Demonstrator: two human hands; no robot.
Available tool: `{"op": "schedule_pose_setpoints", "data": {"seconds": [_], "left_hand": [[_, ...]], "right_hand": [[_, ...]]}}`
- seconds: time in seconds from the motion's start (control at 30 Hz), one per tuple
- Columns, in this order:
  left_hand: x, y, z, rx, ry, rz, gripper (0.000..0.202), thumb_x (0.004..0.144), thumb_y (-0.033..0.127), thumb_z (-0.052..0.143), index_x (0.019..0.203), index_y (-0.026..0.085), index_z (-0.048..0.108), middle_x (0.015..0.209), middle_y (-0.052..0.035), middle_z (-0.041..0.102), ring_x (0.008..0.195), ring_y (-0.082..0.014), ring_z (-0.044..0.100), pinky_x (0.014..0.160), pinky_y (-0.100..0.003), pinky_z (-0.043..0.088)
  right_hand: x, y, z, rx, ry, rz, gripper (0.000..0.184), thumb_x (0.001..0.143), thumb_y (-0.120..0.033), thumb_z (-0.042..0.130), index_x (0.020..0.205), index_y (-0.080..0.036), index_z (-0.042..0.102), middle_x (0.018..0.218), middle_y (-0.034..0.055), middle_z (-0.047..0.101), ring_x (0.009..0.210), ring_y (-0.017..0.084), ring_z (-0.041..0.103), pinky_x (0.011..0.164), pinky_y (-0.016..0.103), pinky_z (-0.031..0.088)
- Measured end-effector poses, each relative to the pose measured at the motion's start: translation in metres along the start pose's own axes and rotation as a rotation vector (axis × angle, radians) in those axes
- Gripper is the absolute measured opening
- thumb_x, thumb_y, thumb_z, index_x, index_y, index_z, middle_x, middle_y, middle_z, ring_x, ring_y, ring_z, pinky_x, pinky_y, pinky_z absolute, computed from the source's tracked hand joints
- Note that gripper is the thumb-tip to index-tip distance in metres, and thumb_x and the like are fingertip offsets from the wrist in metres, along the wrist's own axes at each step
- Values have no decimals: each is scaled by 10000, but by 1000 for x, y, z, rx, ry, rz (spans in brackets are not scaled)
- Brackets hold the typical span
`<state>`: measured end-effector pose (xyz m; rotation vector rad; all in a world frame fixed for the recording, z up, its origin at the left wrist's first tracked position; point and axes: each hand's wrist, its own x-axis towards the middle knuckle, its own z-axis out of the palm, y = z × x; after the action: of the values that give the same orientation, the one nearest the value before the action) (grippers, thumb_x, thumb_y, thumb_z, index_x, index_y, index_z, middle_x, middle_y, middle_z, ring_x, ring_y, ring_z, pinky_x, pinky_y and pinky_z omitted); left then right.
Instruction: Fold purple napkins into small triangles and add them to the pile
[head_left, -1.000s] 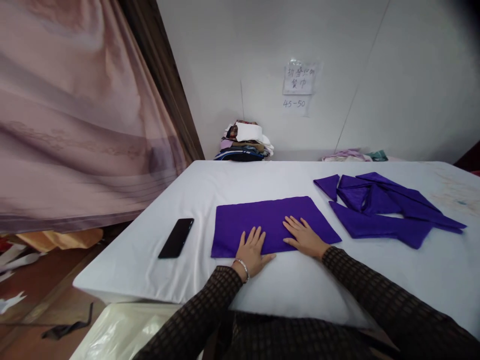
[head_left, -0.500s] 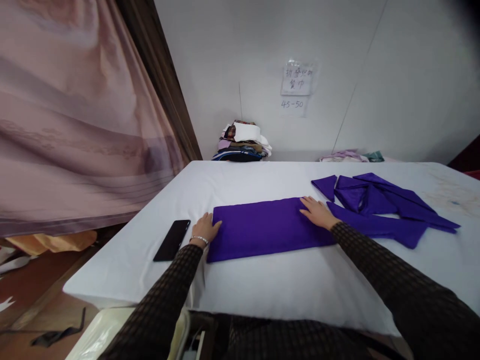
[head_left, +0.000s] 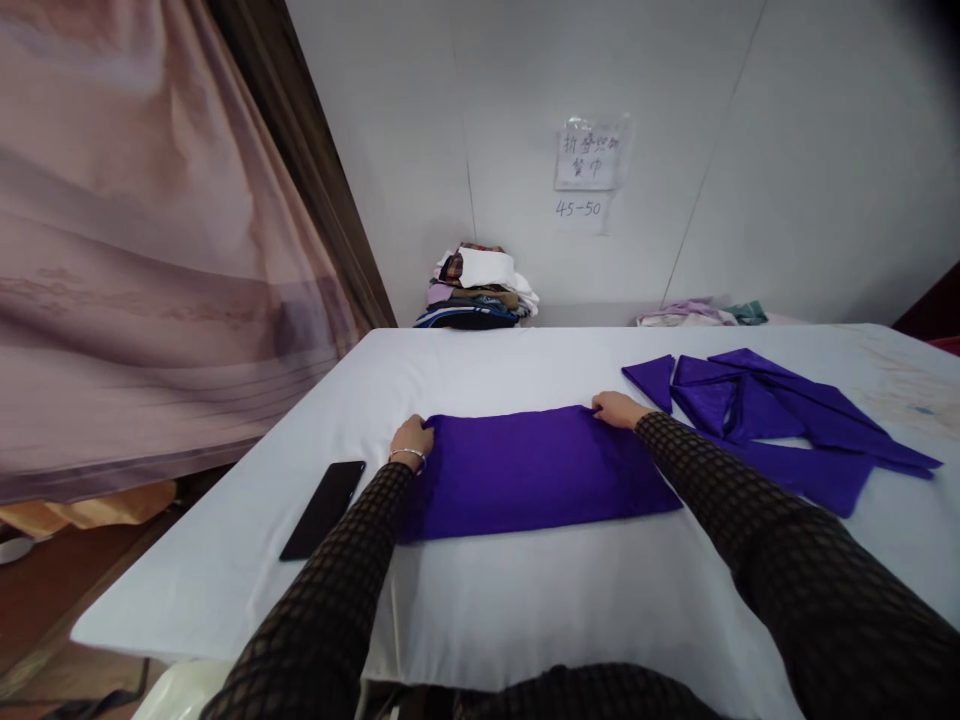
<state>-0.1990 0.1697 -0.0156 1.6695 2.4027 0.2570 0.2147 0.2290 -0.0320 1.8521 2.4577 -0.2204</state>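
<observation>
Purple cloth (head_left: 532, 475) is held at both ends of its far edge, each corner pinched in closed fingers. By the left hand (head_left: 411, 438), ringed at the wrist by a bracelet (head_left: 407, 456), the far left corner is gripped; by the right hand (head_left: 616, 410), the far right corner. Whether the far edge is raised a little off the table cannot be told.

From both grips the cloth is spread back toward the body, its long axis laid from left to right, so that the far edge is spanned between the hands and neither is favoured as the nearer. The near edge is left untouched, lying on the white tablecloth (head_left: 555, 590).

Farther out, a black phone (head_left: 322, 511) is set beside the left forearm, apart from the cloth. Beyond the right forearm, more purple pieces (head_left: 780, 403) are laid, partly overlapping, some hidden by the sleeve (head_left: 720, 500).
</observation>
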Motion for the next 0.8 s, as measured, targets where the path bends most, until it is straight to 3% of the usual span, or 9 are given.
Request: {"op": "schedule_pose_setpoints", "data": {"seconds": [0.17,0.27,0.33,0.4,0.5,0.6,0.8], "left_hand": [[26,22,-8,-57,107,29,366,887,310,399,1187,134,514,1155,-138,637,1054,-230,596,842,-312,452],[23,39,0,-69,161,88,477,892,342,424,1306,105,420,1321,-156,525,1204,-225,497,970,-317,396],[4,49,14,-53,163,246,519,887,378,450,1332,115,406,1394,-144,455,1294,-220,402,1056,-329,319],[-26,55,31,-15,110,476,535,889,430,440,1343,149,408,1443,-127,394,1346,-227,323,1100,-395,255],[-72,54,53,53,19,704,615,881,540,394,1396,207,343,1511,-93,275,1393,-243,220,1120,-489,172],[-95,39,61,116,-15,649,691,863,613,355,1421,207,311,1520,-94,247,1406,-252,176,1128,-505,121],[-88,-20,41,179,12,289,732,855,638,315,1417,170,320,1515,-114,254,1402,-287,177,1113,-517,143]], "right_hand": [[4,1,-8,-13,117,108,302,883,-217,418,1095,-114,608,1124,173,631,1043,257,568,866,352,411],[-5,-14,-6,-11,238,113,426,886,-243,420,1285,-102,473,1325,207,496,1229,304,433,967,444,349],[-21,-35,4,34,314,2,512,894,-296,422,1372,-117,379,1443,188,364,1329,303,305,1027,477,291],[-44,-61,19,109,263,-178,542,913,-384,393,1399,-147,360,1484,153,307,1366,280,247,1054,473,268],[-84,-91,44,164,175,-374,590,914,-507,358,1431,-225,319,1511,97,264,1393,259,185,1091,506,185],[-116,-86,61,151,159,-347,600,915,-543,330,1437,-250,311,1509,94,269,1392,262,188,1097,525,148],[-155,-4,78,48,215,-81,644,889,-592,301,1426,-238,341,1494,100,296,1384,278,216,1086,542,184]]}}
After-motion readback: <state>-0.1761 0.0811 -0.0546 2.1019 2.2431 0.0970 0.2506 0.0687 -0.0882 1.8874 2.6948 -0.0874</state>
